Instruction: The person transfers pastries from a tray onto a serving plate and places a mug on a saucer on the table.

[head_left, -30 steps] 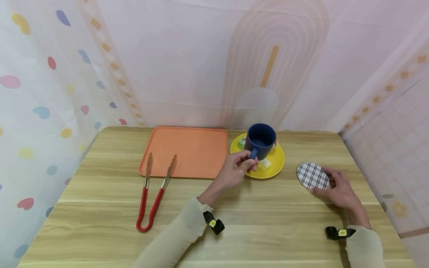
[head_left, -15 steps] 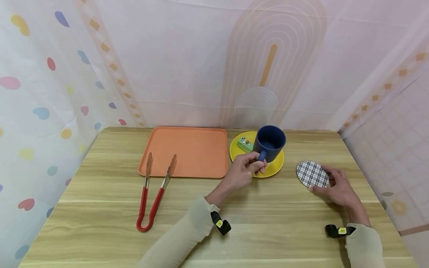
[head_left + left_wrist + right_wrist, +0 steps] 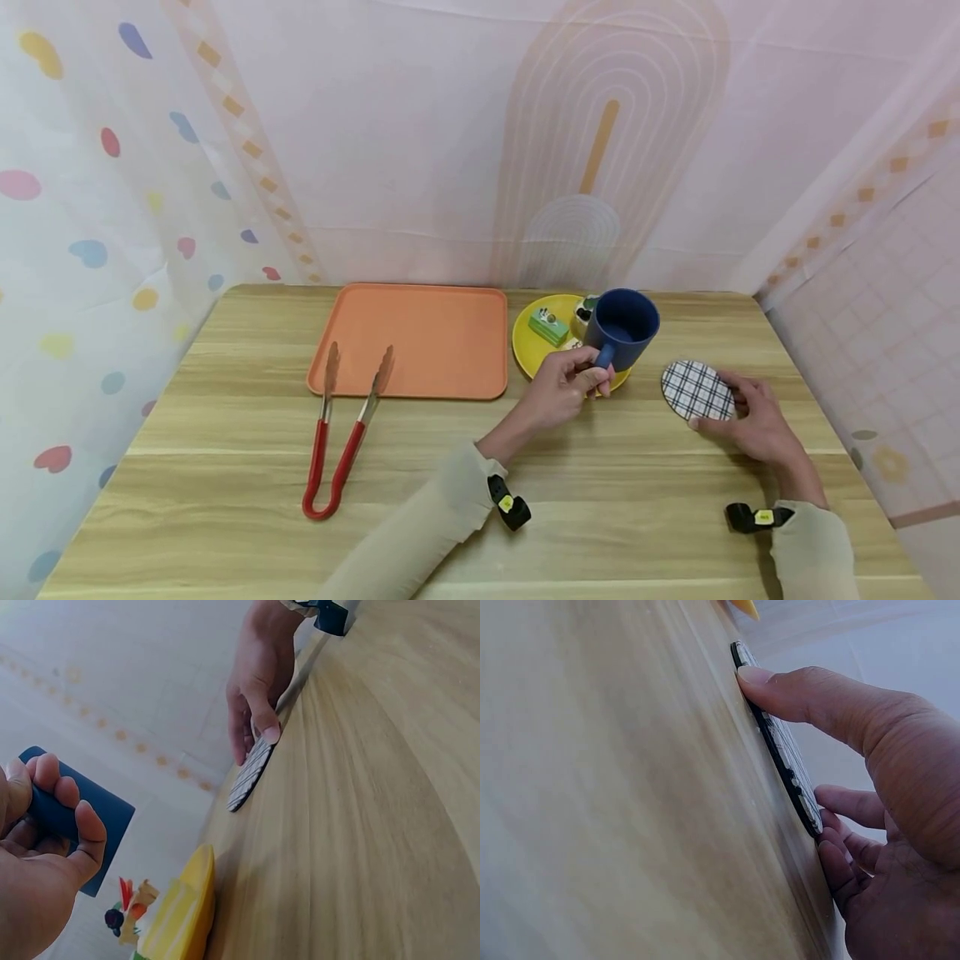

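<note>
A dark blue mug [image 3: 632, 354] is held up over the right part of a yellow plate [image 3: 527, 353]. My left hand [image 3: 561, 390] grips it by the handle; in the left wrist view the fingers curl round that handle [image 3: 54, 814]. To the right, a round plaid coaster [image 3: 696, 390] lies on the wooden table. My right hand [image 3: 761, 423] holds its near right edge between thumb and fingers, as the right wrist view confirms with the coaster [image 3: 780, 742] flat on the tabletop. Several small cake-like pieces, one a green slice [image 3: 549, 327], sit on the plate, partly hidden by the mug.
An orange tray [image 3: 420, 333] lies left of the plate at the back of the table. Red-handled tongs [image 3: 315, 471] lie spread, their metal tips over the tray's front edge. A patterned cloth backdrop [image 3: 405, 150] rises behind the table.
My left hand has carried the mug rightward and slightly nearer across the plate, uncovering the green slice and another piece. My right hand and the coaster have stayed in place.
</note>
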`<state>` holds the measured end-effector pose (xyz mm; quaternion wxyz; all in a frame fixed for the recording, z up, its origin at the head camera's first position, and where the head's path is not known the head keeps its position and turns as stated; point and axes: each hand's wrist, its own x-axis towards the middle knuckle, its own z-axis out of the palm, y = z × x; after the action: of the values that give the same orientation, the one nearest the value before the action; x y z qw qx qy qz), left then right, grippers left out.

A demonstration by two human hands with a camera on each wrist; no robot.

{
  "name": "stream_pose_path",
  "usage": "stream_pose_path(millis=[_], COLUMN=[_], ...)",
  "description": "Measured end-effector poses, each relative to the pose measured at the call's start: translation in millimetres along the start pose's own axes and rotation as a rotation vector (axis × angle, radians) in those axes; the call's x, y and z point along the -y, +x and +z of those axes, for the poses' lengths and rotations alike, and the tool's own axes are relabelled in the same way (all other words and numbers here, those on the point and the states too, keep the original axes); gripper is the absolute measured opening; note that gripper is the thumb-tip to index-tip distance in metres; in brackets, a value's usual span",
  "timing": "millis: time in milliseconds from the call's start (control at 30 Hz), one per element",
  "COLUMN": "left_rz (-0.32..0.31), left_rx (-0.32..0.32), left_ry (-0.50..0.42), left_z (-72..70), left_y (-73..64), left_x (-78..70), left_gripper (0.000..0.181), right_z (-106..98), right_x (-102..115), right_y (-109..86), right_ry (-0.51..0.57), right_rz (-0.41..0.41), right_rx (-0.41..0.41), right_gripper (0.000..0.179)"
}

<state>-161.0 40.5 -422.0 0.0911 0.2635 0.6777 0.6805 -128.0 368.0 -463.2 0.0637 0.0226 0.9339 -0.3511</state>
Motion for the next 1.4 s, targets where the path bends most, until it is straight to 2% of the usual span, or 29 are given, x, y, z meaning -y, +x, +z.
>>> stream_pose_path(millis=[467, 867, 1400], left_rz=[-0.064, -0.06, -0.123], left_rx=[0.027, 0.054, 0.054], left_ry=[-0.032, -0.043, -0.047], left_z=[15.4, 27.6, 42.7], left_y=[7.6, 14.8, 22.4], left_x=[7.6, 12.6, 21.6], left_gripper=[0.017, 0.017, 0.016], right_z=[2, 2, 2], right_x=[-1, 2, 1], right_y=[-2.6, -1.8, -0.8], right_ry=[0.002, -0.014, -0.018], right_rz=[-0.019, -0.004, -0.001], right_rx=[-0.016, -0.015, -0.014], right_gripper=[0.097, 0.098, 0.099])
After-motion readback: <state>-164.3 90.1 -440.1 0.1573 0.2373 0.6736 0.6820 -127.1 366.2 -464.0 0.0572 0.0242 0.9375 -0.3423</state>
